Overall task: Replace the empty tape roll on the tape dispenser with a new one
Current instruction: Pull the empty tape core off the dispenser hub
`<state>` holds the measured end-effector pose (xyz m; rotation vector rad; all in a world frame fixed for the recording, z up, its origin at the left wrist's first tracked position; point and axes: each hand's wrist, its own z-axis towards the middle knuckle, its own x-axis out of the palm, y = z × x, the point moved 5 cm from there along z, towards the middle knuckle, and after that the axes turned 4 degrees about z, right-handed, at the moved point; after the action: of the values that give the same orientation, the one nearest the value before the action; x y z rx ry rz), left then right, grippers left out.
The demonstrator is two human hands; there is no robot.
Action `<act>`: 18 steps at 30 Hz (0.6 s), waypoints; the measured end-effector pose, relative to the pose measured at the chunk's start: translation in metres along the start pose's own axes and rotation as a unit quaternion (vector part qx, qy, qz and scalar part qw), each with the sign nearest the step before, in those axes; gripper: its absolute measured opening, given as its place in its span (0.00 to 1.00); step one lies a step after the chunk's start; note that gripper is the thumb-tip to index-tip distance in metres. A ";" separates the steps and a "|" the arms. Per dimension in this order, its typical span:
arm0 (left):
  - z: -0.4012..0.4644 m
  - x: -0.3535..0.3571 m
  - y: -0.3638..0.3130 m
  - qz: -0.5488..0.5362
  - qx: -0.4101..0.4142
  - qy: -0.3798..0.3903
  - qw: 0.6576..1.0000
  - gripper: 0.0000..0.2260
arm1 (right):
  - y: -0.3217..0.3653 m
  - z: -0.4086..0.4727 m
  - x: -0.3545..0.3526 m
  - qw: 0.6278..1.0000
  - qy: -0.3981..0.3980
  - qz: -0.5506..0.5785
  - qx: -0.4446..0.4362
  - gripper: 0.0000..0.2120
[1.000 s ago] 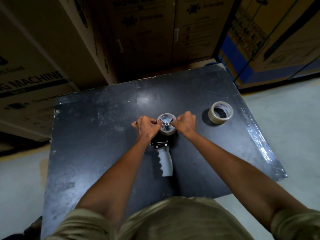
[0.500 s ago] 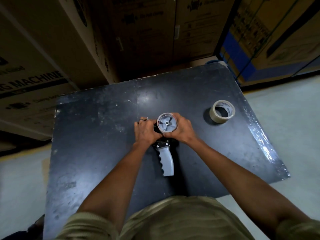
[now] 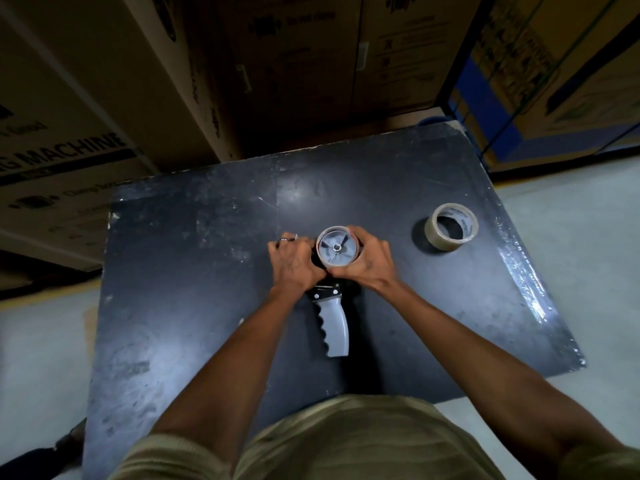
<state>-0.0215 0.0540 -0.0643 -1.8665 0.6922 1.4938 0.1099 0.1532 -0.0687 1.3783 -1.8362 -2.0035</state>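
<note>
A tape dispenser [image 3: 333, 323] with a grey ribbed handle lies on the black table [image 3: 194, 306], handle toward me. Its grey spoked hub [image 3: 336, 250] faces up, ringed by a thin brownish tape core. My right hand [image 3: 367, 265] wraps around the right side of that core and hub. My left hand [image 3: 294, 263] presses against the dispenser's left side, fingers curled on its frame. A fuller roll of brownish tape [image 3: 451, 227] lies flat on the table to the right, apart from both hands.
Large cardboard boxes [image 3: 86, 109] stand close behind and to the left of the table; more boxes with blue print [image 3: 554, 81] are at the back right. Pale floor surrounds the table. The table's right edge [image 3: 526, 282] is wrapped in shiny film.
Both hands have shifted from pinching the hub's top to gripping around it; my right hand now cups the core's right side and the left sits lower against the frame.
</note>
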 end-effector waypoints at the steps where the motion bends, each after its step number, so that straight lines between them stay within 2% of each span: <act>1: 0.000 0.000 0.000 -0.002 0.002 -0.003 1.000 0.14 | 0.000 0.000 -0.001 1.000 0.003 0.002 -0.005 0.32; 11: 0.001 0.002 0.000 0.019 0.015 0.000 1.000 0.12 | 0.001 -0.007 -0.006 0.999 0.004 0.032 -0.015 0.27; 18: 0.003 0.003 0.001 0.018 0.008 -0.001 1.000 0.13 | 0.006 -0.011 -0.006 0.998 0.011 0.053 -0.031 0.29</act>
<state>-0.0238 0.0559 -0.0683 -1.8495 0.7382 1.5098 0.1178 0.1464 -0.0595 1.2526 -1.7829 -1.9682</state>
